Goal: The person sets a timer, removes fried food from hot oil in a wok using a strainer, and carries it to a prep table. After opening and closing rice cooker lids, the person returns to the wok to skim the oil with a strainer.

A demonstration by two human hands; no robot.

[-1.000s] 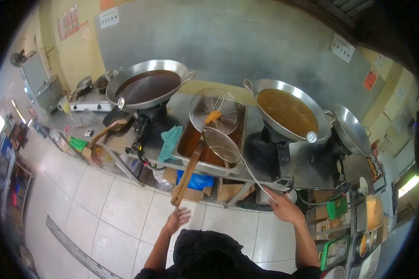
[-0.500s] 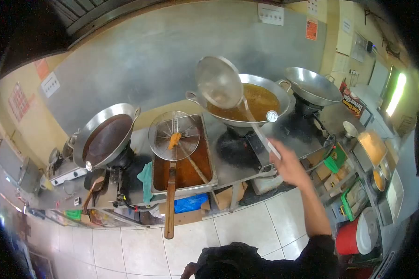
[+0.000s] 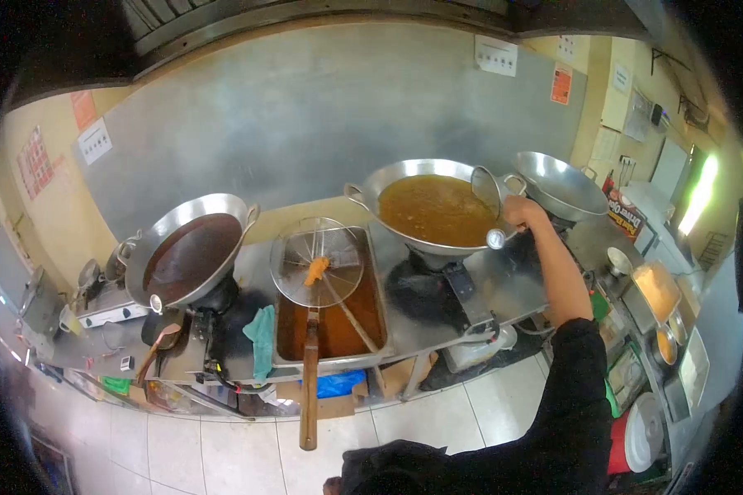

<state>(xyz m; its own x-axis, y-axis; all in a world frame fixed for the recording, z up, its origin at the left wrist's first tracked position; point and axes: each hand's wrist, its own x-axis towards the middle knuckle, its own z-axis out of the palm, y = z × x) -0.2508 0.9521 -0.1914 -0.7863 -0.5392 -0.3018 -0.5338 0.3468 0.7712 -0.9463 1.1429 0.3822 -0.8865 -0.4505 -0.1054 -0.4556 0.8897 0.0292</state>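
My right hand [image 3: 520,212] is closed on the handle of a mesh skimmer [image 3: 486,191], at the right rim of the middle wok [image 3: 371,183]. The skimmer's round head is tilted edge-on at the right side of the wok's yellow-brown oil [image 3: 429,210]. A dial thermometer [image 3: 494,238] sits at the wok's front right rim, just below my hand. Only a sliver of my left hand [image 3: 332,486] shows at the bottom edge, its fingers hidden. Left of the wok, a wire spider strainer [image 3: 338,285] with an orange fried piece [image 3: 316,271] rests across a rectangular pan [image 3: 285,351].
A wok of dark oil [image 3: 132,276] stands left, and another wok [image 3: 553,194] stands back right. A teal cloth [image 3: 260,342] hangs beside the rectangular pan. A wooden-handled utensil [image 3: 158,350] lies at the left. Trays of food [image 3: 656,290] line the right counter.
My right hand has moved forward and up to the middle wok's right rim. The skimmer has gone from raised above the wok to its right side, turned edge-on. The camera view has shifted slightly.
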